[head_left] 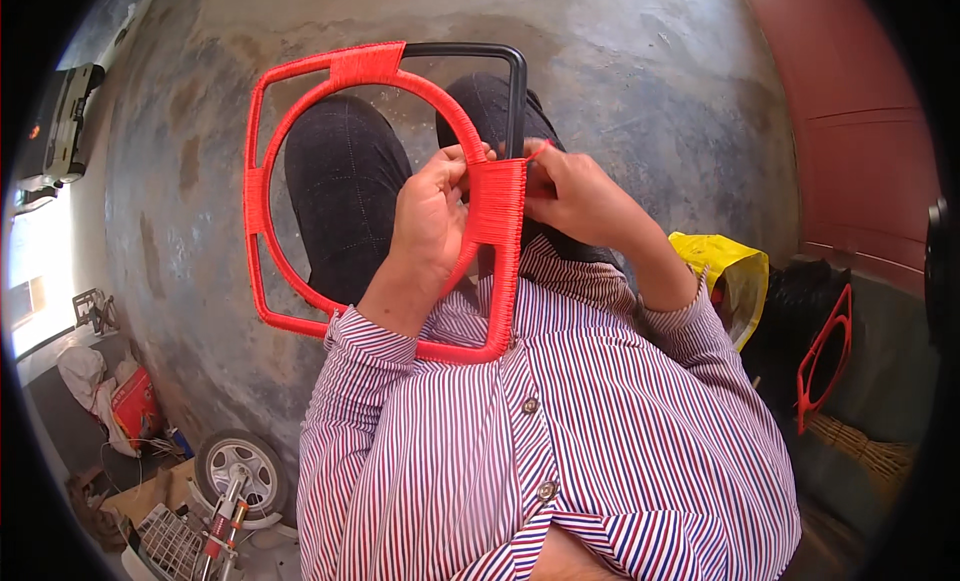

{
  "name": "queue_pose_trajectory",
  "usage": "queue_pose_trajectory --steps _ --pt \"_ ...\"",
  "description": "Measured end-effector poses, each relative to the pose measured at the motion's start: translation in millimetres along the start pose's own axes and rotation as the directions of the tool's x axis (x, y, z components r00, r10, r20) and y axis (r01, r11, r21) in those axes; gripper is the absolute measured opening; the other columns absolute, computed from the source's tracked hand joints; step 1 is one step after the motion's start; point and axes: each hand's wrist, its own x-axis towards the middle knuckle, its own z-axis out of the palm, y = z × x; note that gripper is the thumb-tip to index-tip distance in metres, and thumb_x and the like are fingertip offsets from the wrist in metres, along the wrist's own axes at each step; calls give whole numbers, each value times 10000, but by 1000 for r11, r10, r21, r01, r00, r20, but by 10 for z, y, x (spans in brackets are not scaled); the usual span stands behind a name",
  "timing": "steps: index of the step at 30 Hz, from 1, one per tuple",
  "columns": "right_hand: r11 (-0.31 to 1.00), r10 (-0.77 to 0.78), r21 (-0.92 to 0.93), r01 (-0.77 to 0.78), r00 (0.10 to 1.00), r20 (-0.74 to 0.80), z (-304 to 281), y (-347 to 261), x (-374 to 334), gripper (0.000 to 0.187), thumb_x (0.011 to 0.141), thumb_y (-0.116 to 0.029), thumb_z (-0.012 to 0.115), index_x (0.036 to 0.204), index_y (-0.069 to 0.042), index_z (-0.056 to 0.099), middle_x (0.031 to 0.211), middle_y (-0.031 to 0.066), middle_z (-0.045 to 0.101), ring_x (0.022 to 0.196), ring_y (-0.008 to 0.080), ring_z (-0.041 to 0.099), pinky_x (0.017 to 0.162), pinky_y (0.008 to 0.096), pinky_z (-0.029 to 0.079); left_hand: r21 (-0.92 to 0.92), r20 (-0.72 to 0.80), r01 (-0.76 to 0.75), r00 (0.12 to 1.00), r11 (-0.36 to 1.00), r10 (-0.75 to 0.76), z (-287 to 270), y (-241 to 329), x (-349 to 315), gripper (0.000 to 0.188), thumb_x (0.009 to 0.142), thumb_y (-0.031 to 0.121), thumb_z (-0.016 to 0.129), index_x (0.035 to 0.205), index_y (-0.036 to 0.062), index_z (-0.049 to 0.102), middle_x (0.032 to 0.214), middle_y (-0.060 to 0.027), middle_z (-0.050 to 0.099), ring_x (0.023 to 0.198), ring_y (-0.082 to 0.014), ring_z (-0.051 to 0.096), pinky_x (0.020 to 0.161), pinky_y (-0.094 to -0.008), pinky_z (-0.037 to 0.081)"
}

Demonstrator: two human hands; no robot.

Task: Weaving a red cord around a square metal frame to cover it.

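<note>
A square metal frame with a round inner ring (498,206) rests upright over my lap, mostly wound in shiny red cord. Its upper right corner is a bare black tube (516,91). My left hand (430,216) reaches through the ring, its fingers closed round the ring's right side beside a wide wrapped band; some fingertips are hidden behind it. Just outside that band, my right hand (578,193) pinches a short visible length of red cord (539,149) where the winding meets the bare tube. Part of its fingers is hidden by the frame.
Right of me stand a yellow bag (725,271), a black plastic bag (795,291), another red frame (826,351) and a straw broom (860,446). At lower left are a wheel (240,471) and a red-and-white sack (135,401). A vehicle (65,126) shows at far left.
</note>
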Motion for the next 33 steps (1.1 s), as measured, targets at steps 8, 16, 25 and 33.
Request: queue_pose_trajectory --steps 8,16,25,33 --pt "918 -88 378 121 991 -102 20 149 235 563 832 -58 719 1347 -14 494 988 33 656 911 116 615 800 286 500 -44 3 84 996 995 -84 17 -32 -38 193 981 132 503 1049 -29 584 965 -109 647 880 -173 642 793 -357 561" --pt "908 -209 201 368 813 -544 2 -136 288 470 806 -55 730 1254 -94 594 1015 43 654 936 180 621 833 324 516 240 24 -440 894 866 448 -18 -33 -118 142 998 169 498 958 49 562 816 -33 581 678 -113 491 632 -253 395" --pt "649 -67 678 345 914 -400 -161 -197 240 170 789 -138 706 927 -40 690 902 118 686 776 279 640 736 350 509 222 139 -511 859 830 492 21 6 -170 215 989 262 496 969 59 564 765 -24 536 661 -127 461 639 -275 383" --pt "992 -1 128 3 1000 -12 -864 319 -206 219 809 -157 622 921 21 686 813 161 681 719 193 652 625 361 476 198 -38 -239 967 951 251 -33 13 -25 286 1025 278 416 1186 55 493 792 -57 581 657 -149 489 619 -296 401"
